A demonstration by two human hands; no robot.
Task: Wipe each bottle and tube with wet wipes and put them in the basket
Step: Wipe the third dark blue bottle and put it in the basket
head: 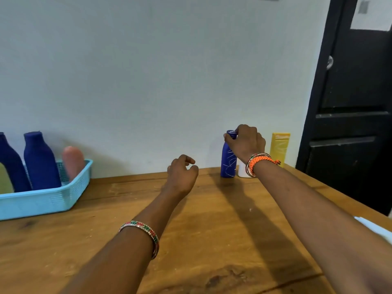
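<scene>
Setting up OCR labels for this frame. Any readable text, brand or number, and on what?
None can be read.
Blue bottle under the right hand: white scribble-like marks, not legible as words.
Yellow tube: pale print near the top, too blurred to read.
Blue bottles in the basket: no print visible.
Paper on the black door: nothing legible.

Wooden table (pixel 212 240) — worn, with a dark stain near the front edge. Pale wall (pixel 148 71) stands directly behind it. Black door (pixel 356 102) at right, bearing a round metal knob (pixel 329 62) — a white sheet (pixel 373 15) fixed near its top.
</scene>
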